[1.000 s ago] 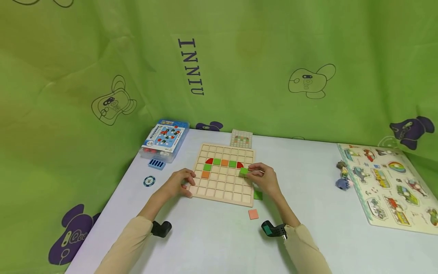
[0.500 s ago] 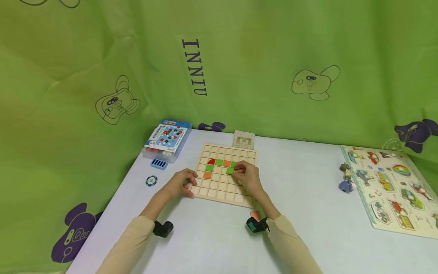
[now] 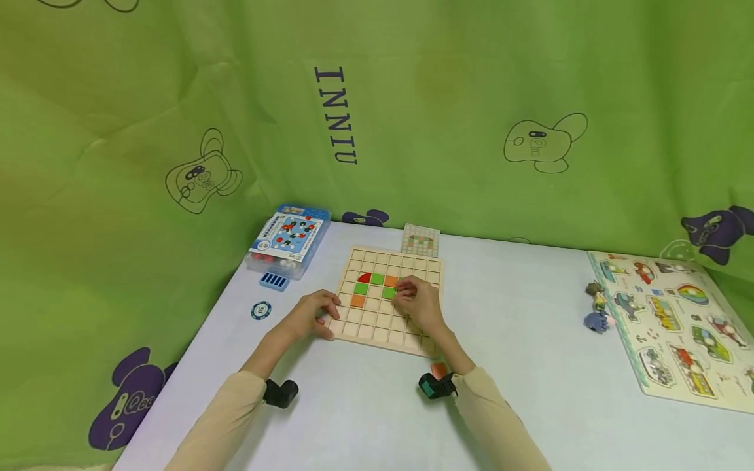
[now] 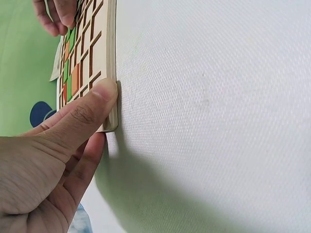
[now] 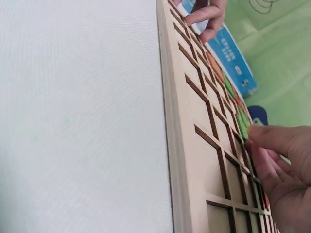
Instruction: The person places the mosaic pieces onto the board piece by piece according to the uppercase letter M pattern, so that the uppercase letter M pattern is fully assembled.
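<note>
A wooden grid board lies on the table with red, green and orange tiles in some of its cells. My left hand grips the board's near left corner, and in the left wrist view the thumb presses on its rim. Over the middle of the board, my right hand pinches a green square tile just below the orange tile of the upper row. Whether the pinched tile sits fully in a cell I cannot tell. The right fingers hide the right end of that row.
Behind the board lies a pattern card. A boxed molecule set, a blue slotted piece and a round chip are at left. An orange-pink tile lies by the right wrist. Small figures and a picture puzzle stand right.
My right hand has moved left with the green tile, from the board's right side to its middle. The left hand stays at the corner. The head view has shifted slightly.
</note>
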